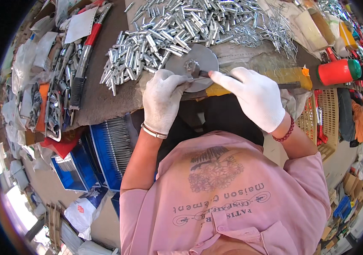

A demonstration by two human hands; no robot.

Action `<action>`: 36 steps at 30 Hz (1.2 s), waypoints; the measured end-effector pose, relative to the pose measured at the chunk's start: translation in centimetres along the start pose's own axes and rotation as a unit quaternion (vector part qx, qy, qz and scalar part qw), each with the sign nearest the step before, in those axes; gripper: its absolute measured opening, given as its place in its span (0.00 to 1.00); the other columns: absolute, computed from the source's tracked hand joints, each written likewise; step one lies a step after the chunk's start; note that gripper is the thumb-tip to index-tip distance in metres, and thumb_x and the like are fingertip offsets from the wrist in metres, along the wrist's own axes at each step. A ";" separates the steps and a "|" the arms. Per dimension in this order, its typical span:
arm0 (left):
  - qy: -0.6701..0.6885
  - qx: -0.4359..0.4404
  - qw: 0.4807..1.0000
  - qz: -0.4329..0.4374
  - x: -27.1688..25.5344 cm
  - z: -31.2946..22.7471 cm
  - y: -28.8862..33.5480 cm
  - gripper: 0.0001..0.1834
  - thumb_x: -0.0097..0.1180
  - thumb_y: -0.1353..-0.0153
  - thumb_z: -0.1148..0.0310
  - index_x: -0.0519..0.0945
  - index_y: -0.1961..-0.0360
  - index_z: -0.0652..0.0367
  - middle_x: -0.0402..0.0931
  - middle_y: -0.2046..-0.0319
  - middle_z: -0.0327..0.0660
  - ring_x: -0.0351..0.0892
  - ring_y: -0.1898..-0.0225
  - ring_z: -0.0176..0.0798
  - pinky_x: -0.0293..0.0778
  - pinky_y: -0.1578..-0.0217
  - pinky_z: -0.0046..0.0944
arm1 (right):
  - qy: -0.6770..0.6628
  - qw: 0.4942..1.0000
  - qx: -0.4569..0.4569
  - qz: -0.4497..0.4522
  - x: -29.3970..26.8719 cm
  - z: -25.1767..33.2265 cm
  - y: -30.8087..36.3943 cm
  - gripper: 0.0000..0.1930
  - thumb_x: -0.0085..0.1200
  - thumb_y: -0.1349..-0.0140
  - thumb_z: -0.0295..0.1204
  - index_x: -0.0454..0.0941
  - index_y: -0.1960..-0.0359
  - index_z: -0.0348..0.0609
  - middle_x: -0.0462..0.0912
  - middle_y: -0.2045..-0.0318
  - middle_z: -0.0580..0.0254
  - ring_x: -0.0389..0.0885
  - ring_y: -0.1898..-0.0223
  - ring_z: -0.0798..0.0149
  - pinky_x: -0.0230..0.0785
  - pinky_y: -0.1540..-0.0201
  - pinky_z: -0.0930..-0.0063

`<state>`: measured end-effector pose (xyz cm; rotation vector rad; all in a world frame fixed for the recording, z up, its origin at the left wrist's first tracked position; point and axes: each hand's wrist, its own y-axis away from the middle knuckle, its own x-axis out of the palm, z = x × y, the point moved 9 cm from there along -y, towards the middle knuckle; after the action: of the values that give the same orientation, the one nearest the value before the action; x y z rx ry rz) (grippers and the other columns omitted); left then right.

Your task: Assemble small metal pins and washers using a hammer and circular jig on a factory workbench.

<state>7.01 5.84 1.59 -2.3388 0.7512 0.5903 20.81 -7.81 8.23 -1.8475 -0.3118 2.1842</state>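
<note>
Both my hands wear white knitted gloves and meet over a round grey metal disc (208,58) at the table's near edge. My left hand (161,103) is closed, thumb and forefinger pinching a small metal pin (187,80) at the disc's left front. In my right hand (256,98) is a dark hammer-like tool (204,74), its head over the disc close to the pin; the grip is mostly hidden by the fingers. Beyond the disc lies a large heap of short silvery metal tubes (177,32). Thin metal pins (249,36) lie to the right of them.
On the left is a pile of tools with a long red-and-black-handled one (88,51). Blue bins (111,148) of metal rods stand below the table. To the right are a red-and-green cylinder (339,72) and a yellow plastic basket (328,114).
</note>
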 end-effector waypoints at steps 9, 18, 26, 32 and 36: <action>-0.037 0.015 0.999 0.005 0.1 -0.1 0.0 0.08 0.73 0.47 0.72 0.88 0.65 0.52 0.80 0.66 0.41 0.83 0.65 0.50 0.77 0.65 0.47 | -0.075 0.996 -0.005 -0.040 1.9 0.0 1.1 0.26 0.58 0.41 0.20 0.86 0.42 0.60 0.80 0.69 0.64 0.83 0.69 0.56 0.78 0.65 0.66; -0.002 0.017 1.000 0.010 -0.3 0.1 -0.1 0.08 0.73 0.46 0.72 0.88 0.65 0.53 0.79 0.67 0.42 0.83 0.65 0.51 0.77 0.65 0.47 | -0.126 0.985 0.012 -0.115 -0.5 -0.8 1.6 0.24 0.60 0.39 0.19 0.86 0.41 0.56 0.86 0.59 0.59 0.87 0.65 0.55 0.79 0.63 0.67; 0.009 0.013 0.999 0.029 -0.4 0.3 -0.1 0.07 0.73 0.46 0.72 0.88 0.66 0.55 0.79 0.68 0.42 0.82 0.65 0.50 0.77 0.64 0.46 | -0.195 0.977 0.083 -0.010 3.1 -3.3 0.6 0.27 0.60 0.37 0.18 0.82 0.37 0.56 0.81 0.61 0.55 0.83 0.62 0.50 0.77 0.58 0.60; 0.025 0.016 0.999 0.030 -0.4 0.8 0.1 0.07 0.74 0.47 0.72 0.90 0.65 0.54 0.79 0.68 0.42 0.82 0.64 0.49 0.77 0.63 0.45 | 0.004 0.996 0.027 -0.091 2.6 -3.0 -0.7 0.15 0.70 0.44 0.31 0.86 0.53 0.51 0.79 0.59 0.60 0.81 0.55 0.52 0.76 0.53 0.59; 0.018 0.008 0.999 0.031 -0.7 0.6 0.5 0.08 0.74 0.47 0.72 0.90 0.65 0.54 0.79 0.67 0.42 0.82 0.63 0.48 0.77 0.62 0.45 | -0.043 0.998 0.035 0.005 4.4 -0.2 -0.4 0.10 0.70 0.43 0.33 0.80 0.66 0.48 0.79 0.64 0.61 0.83 0.59 0.53 0.76 0.58 0.57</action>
<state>6.04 6.18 1.40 -2.3233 0.8443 0.5690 20.40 -5.95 4.25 -1.7265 -0.2397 2.2557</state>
